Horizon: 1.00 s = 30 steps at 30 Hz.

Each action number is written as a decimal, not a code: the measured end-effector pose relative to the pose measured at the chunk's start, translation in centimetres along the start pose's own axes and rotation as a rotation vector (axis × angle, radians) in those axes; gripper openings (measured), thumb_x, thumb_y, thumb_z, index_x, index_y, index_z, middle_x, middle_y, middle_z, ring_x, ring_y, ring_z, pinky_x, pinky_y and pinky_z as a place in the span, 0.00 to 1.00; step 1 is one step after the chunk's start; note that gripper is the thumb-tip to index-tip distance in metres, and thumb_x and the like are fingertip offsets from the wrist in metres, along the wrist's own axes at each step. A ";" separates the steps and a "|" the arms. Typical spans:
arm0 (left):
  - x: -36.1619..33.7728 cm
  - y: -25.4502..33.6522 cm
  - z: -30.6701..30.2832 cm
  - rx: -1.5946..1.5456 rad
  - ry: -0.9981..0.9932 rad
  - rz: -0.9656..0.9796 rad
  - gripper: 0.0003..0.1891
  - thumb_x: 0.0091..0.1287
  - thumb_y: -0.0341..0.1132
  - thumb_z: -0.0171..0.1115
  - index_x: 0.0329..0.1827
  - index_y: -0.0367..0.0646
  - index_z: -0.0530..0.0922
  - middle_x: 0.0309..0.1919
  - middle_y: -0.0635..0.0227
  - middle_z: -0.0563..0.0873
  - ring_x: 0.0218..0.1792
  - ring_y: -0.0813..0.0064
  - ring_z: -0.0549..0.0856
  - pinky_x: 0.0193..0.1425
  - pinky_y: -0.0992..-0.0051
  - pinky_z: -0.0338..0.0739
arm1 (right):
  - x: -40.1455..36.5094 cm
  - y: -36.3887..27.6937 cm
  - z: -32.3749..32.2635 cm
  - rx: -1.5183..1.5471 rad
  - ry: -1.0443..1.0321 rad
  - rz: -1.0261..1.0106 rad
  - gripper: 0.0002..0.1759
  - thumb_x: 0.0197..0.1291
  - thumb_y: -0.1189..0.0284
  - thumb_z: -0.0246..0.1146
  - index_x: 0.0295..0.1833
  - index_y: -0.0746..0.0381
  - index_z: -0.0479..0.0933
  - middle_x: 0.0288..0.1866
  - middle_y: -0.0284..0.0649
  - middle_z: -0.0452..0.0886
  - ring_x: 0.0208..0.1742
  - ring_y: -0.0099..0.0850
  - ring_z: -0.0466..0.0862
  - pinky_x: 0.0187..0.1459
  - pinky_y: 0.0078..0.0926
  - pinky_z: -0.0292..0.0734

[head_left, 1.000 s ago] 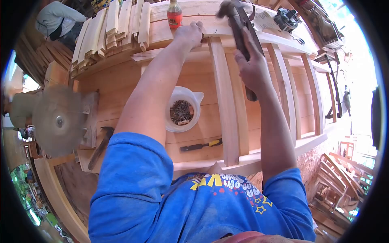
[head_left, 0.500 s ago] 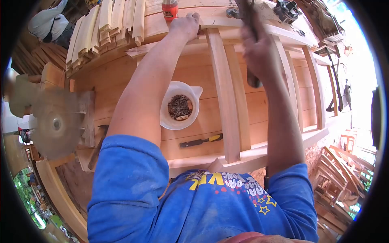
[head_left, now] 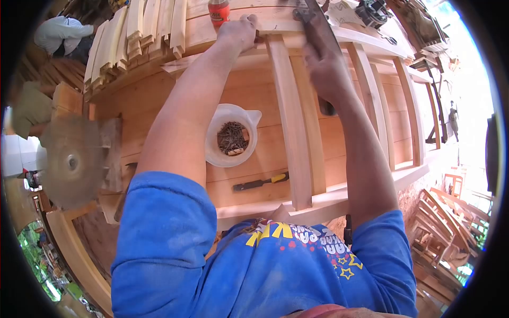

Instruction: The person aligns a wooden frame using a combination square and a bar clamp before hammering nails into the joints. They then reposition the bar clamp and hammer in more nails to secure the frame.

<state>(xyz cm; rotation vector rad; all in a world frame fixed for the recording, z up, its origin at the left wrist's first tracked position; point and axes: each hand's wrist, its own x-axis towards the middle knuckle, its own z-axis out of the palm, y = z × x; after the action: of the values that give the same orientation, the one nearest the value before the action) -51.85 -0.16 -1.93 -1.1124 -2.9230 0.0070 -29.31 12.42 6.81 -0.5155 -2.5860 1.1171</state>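
Observation:
My left hand (head_left: 239, 33) is closed at the far rail (head_left: 289, 27) of a ladder-like wooden frame, its fingers over the wood beside a red-labelled bottle (head_left: 218, 11). My right hand (head_left: 324, 71) grips a long dark tool (head_left: 322, 29); its rounded end shows below the fist and its upper part reaches the top edge of view. Motion blur hides what kind of tool it is. Between my arms stands a white plastic pitcher (head_left: 231, 159) of nails (head_left: 230, 137) with small wood bits. Nearer me lies a yellow-and-black chisel (head_left: 261, 182).
Cut wooden strips (head_left: 135, 26) are stacked at the far left. A blurred circular saw blade (head_left: 72, 161) stands at left. A black power tool (head_left: 373, 13) sits far right. Two people are partly visible at left, one in a white top (head_left: 59, 33). Wooden pieces (head_left: 450, 222) are piled at right.
My right hand and the dark tool have shifted slightly left, and the tool is tilted differently. My left hand stays at the rail. The whole view has moved a little.

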 end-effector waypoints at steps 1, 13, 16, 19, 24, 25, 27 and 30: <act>-0.2 0.1 0.4 0.011 0.005 0.012 0.30 0.73 0.46 0.67 0.70 0.38 0.67 0.66 0.52 0.82 0.58 0.55 0.91 0.55 0.53 0.88 | 0.3 1.5 0.2 -0.236 -0.163 0.063 0.38 0.74 0.65 0.60 0.87 0.50 0.59 0.55 0.62 0.88 0.59 0.56 0.88 0.64 0.48 0.78; -0.1 -0.4 0.0 -0.053 0.054 0.035 0.27 0.74 0.46 0.66 0.65 0.38 0.69 0.62 0.51 0.84 0.58 0.52 0.90 0.56 0.53 0.88 | 0.5 -1.3 0.3 0.188 0.311 -0.429 0.35 0.77 0.67 0.60 0.85 0.56 0.61 0.65 0.59 0.84 0.60 0.49 0.87 0.60 0.37 0.80; 0.0 -0.4 0.2 -0.070 0.064 0.042 0.27 0.73 0.45 0.67 0.65 0.38 0.69 0.62 0.52 0.84 0.57 0.53 0.90 0.55 0.53 0.88 | -0.1 2.4 1.5 -0.158 -0.024 -0.161 0.36 0.76 0.66 0.60 0.86 0.53 0.60 0.64 0.63 0.84 0.67 0.55 0.85 0.69 0.44 0.75; 0.3 0.0 0.1 -0.016 0.042 -0.017 0.27 0.72 0.44 0.68 0.65 0.38 0.69 0.62 0.52 0.84 0.57 0.53 0.90 0.54 0.53 0.88 | -0.7 0.3 0.8 -0.083 0.046 -0.132 0.37 0.77 0.65 0.59 0.88 0.52 0.57 0.66 0.61 0.84 0.66 0.55 0.85 0.67 0.43 0.77; -0.1 -0.1 -0.1 -0.038 0.032 0.004 0.27 0.72 0.44 0.68 0.66 0.38 0.69 0.62 0.52 0.84 0.57 0.53 0.90 0.55 0.52 0.88 | -0.2 -2.9 -0.3 0.224 0.337 -0.389 0.37 0.78 0.66 0.59 0.88 0.54 0.56 0.63 0.60 0.85 0.57 0.51 0.90 0.61 0.39 0.82; 0.1 -0.1 -0.1 -0.041 0.030 0.002 0.27 0.72 0.44 0.68 0.66 0.38 0.69 0.62 0.52 0.84 0.57 0.53 0.90 0.55 0.52 0.88 | -0.1 -1.6 0.3 0.185 0.329 -0.392 0.38 0.78 0.66 0.59 0.88 0.53 0.55 0.60 0.60 0.86 0.55 0.51 0.90 0.59 0.39 0.82; -0.1 0.0 -0.3 -0.057 0.049 -0.001 0.28 0.72 0.45 0.68 0.66 0.39 0.69 0.61 0.52 0.85 0.57 0.53 0.91 0.55 0.53 0.88 | -0.1 1.8 1.6 0.046 0.254 -0.351 0.39 0.78 0.66 0.59 0.89 0.50 0.54 0.55 0.61 0.88 0.50 0.49 0.91 0.56 0.39 0.83; -1.0 0.4 -0.1 -0.049 0.038 0.012 0.27 0.73 0.45 0.68 0.67 0.39 0.69 0.62 0.52 0.85 0.57 0.53 0.90 0.56 0.53 0.87 | 0.0 2.8 1.1 -0.196 -0.052 0.020 0.39 0.76 0.64 0.59 0.89 0.44 0.56 0.47 0.63 0.88 0.48 0.54 0.90 0.53 0.45 0.82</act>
<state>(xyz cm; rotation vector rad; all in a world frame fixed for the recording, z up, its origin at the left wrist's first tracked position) -50.87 -0.50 -1.83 -1.1242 -2.8979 -0.0852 -29.14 13.51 3.96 -0.5635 -2.7575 0.8989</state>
